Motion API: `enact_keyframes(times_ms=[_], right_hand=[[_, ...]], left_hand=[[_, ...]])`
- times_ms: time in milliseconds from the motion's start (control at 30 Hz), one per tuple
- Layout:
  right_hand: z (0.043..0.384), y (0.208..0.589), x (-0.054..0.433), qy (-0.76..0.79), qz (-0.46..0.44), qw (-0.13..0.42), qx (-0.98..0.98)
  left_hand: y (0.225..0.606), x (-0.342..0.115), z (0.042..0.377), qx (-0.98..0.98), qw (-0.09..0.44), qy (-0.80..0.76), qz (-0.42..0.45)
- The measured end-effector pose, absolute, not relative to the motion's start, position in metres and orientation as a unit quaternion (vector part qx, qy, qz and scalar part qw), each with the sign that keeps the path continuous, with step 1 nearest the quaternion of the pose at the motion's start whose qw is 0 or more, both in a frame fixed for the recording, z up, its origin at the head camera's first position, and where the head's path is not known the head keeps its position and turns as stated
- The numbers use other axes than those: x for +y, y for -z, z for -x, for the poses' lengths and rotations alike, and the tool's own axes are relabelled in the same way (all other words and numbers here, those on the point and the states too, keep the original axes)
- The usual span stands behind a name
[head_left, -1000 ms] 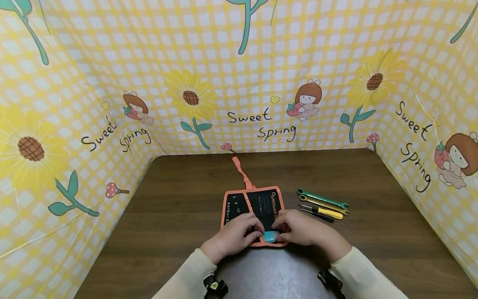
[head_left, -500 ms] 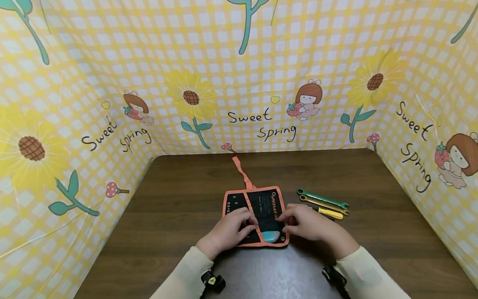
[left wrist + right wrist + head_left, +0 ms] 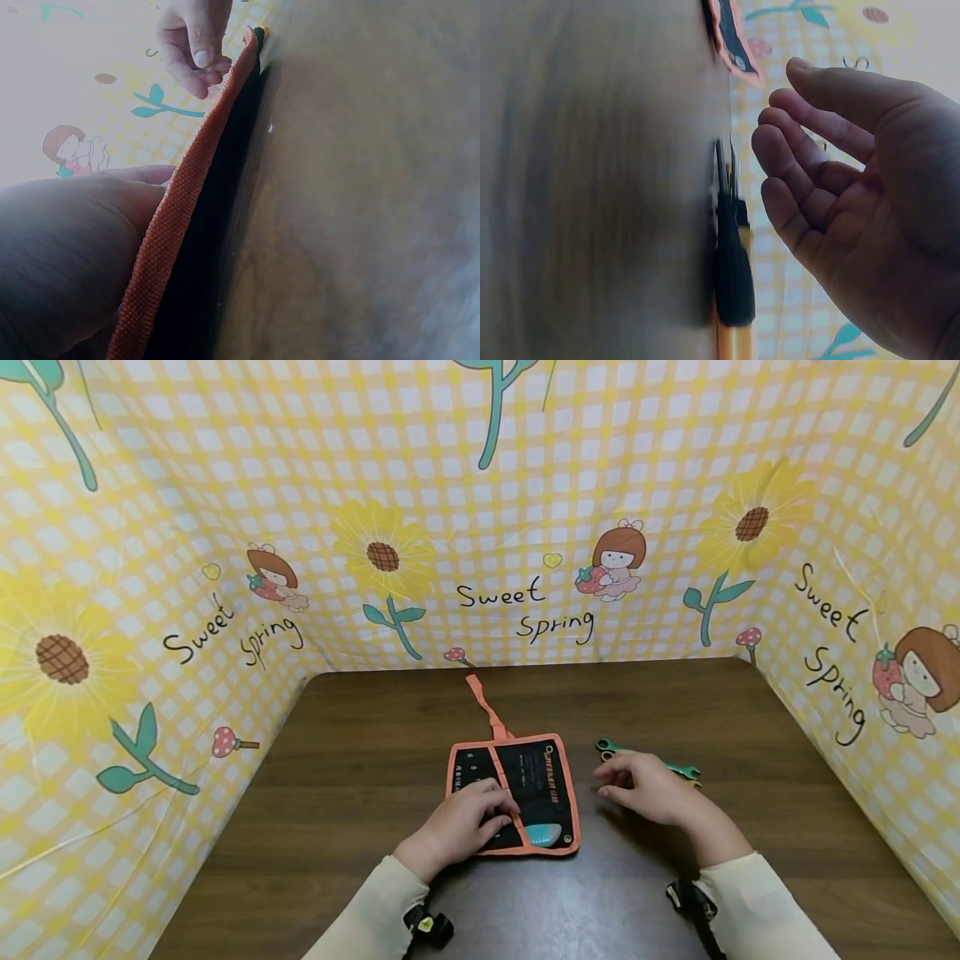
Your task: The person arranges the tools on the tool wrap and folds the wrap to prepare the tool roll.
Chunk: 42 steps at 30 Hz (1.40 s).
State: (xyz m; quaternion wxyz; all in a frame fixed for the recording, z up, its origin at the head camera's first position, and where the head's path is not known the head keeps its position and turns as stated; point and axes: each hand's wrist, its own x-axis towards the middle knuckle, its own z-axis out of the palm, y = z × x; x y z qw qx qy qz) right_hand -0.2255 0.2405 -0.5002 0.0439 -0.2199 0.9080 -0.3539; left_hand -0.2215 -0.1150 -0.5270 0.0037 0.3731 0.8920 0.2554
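Observation:
A black fabric tool pouch (image 3: 534,777) with orange edging lies flat on the table. My left hand (image 3: 463,820) rests on its lower left part, fingers loosely bent beside the orange middle strip. A light-blue rounded piece (image 3: 543,835) shows in the pouch's lower right part. To the right, my right hand (image 3: 648,789) hovers with relaxed fingers and nothing in them, over the loose tools. In the right wrist view, a black-handled screwdriver (image 3: 735,281) lies just beside its fingertips, with an orange-yellow handle (image 3: 737,341) behind it. In the head view, the hand hides both screwdrivers.
A green wrench (image 3: 684,771) and a yellow one (image 3: 697,783) lie partly under the right hand. An orange strap (image 3: 486,706) runs from the pouch toward the back. Yellow checked cloth (image 3: 495,560) walls in the wooden table (image 3: 360,718) behind and on both sides.
Both hands have come away from the light-blue piece. The right hand has moved right from the pouch to over the tools; the left has shifted slightly left and stays on the pouch.

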Motion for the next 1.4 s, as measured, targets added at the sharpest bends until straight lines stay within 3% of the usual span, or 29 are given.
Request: enact_keyframes(times_ms=[567, 900, 1400], right_hand=[[0.232, 0.5, 0.291, 0.362, 0.153, -0.016, 0.919], [0.232, 0.503, 0.32, 0.342, 0.065, -0.043, 0.937], [0.232, 0.512, 0.341, 0.342, 0.055, -0.001, 0.938]], left_hand=[[0.526, -0.115, 0.22, 0.895, 0.01, -0.23, -0.383], [0.528, -0.115, 0.22, 0.899, 0.01, -0.233, -0.372], [0.529, -0.115, 0.22, 0.899, 0.016, -0.244, -0.364]])
